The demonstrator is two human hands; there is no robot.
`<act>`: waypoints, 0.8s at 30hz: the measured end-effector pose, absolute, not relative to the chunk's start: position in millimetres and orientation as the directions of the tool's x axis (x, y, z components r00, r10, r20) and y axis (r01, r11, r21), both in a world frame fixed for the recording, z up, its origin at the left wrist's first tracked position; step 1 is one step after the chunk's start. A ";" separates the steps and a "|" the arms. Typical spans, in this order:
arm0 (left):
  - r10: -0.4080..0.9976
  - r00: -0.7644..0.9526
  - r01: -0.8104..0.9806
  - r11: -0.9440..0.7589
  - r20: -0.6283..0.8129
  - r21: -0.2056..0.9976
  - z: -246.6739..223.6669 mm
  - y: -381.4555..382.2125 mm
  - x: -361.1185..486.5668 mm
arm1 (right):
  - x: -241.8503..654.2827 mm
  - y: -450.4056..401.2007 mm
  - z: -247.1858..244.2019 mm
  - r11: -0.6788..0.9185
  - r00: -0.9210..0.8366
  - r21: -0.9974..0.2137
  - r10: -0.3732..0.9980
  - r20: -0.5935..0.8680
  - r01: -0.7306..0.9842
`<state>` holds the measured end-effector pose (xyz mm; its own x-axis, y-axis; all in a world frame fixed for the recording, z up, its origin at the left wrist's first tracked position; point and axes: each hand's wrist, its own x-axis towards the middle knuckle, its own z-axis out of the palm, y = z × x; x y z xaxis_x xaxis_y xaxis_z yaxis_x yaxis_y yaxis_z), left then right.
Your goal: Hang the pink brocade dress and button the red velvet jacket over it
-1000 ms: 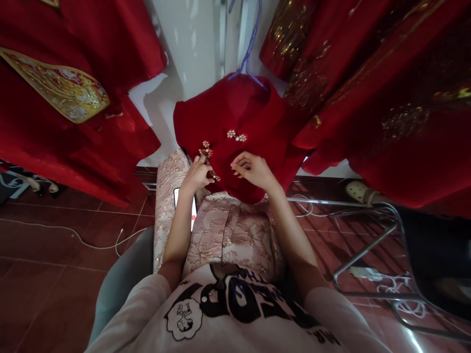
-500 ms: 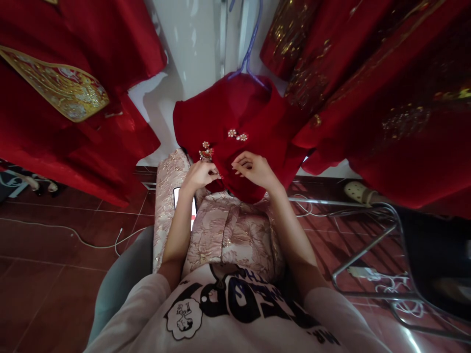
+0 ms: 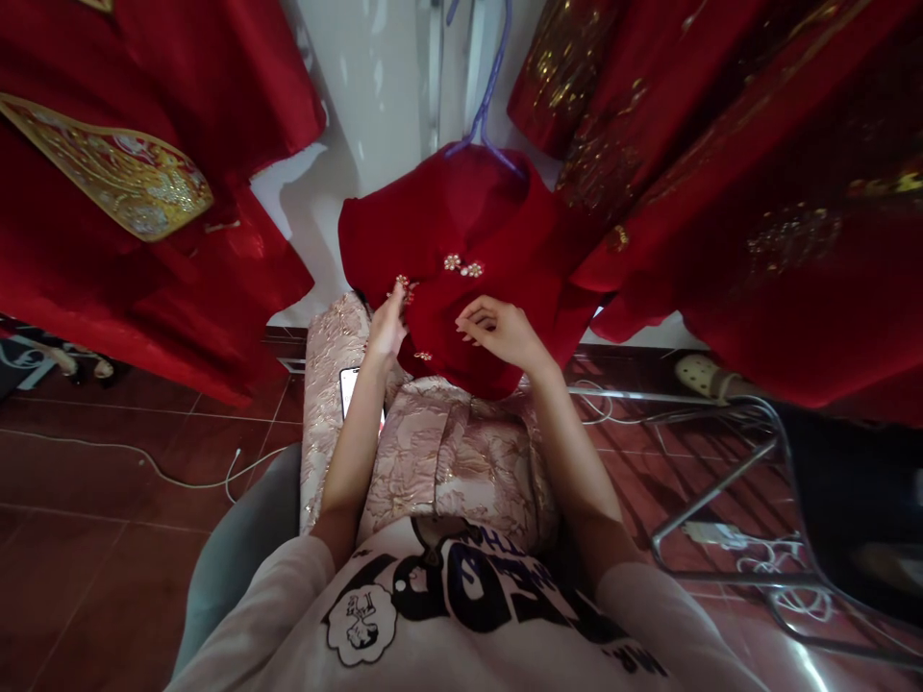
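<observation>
A red garment with pearl-like flower ornaments hangs from a purple hanger, its lower part over my lap. My left hand lies at its left side, fingers stretched upward and touching a jewelled flower ornament, which they partly cover. Below that hand a small beaded ornament sits near the garment's lower edge. My right hand rests over the garment's front, its fingers curled together; whatever lies between them is too small or hidden to make out.
Pink brocade cloth covers my lap, with a phone partly under my left forearm. Red embroidered garments hang on both sides. A metal-framed chair stands at right, near a clog-shod foot. Cables cross the tiled floor.
My left hand has moved up from the garment's lower edge to the jewelled flower ornament, uncovering the small beaded ornament below. My right hand has barely moved.
</observation>
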<state>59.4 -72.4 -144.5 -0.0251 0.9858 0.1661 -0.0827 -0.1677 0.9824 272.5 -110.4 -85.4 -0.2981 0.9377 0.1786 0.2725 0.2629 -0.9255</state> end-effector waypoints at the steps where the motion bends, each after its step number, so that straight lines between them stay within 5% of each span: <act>1: 0.988 -0.044 -0.128 -0.152 0.147 0.980 -145.0 -70.4 59.5 | 272.3 -110.2 -85.6 0.263 -0.298 -0.926 0.938 0.179 0.270; 9: 0.987 -0.085 -0.184 -0.150 0.136 0.971 -147.8 -70.9 54.5 | 271.9 -110.1 -86.5 0.274 -0.308 -0.923 0.933 0.186 0.271; 15: 0.958 -0.174 0.114 -0.213 0.230 0.970 -143.7 -68.6 55.5 | 270.6 -109.0 -89.1 0.275 -0.316 -0.919 0.931 0.182 0.282; 18: 0.955 -0.165 0.089 -0.235 0.247 0.968 -136.1 -72.4 56.9 | 270.4 -108.6 -89.6 0.282 -0.318 -0.917 0.929 0.187 0.283; 24: 0.963 0.182 0.085 -0.218 0.200 0.972 -95.7 -93.4 72.6 | 273.1 -109.0 -86.5 0.275 -0.310 -0.916 0.933 0.181 0.293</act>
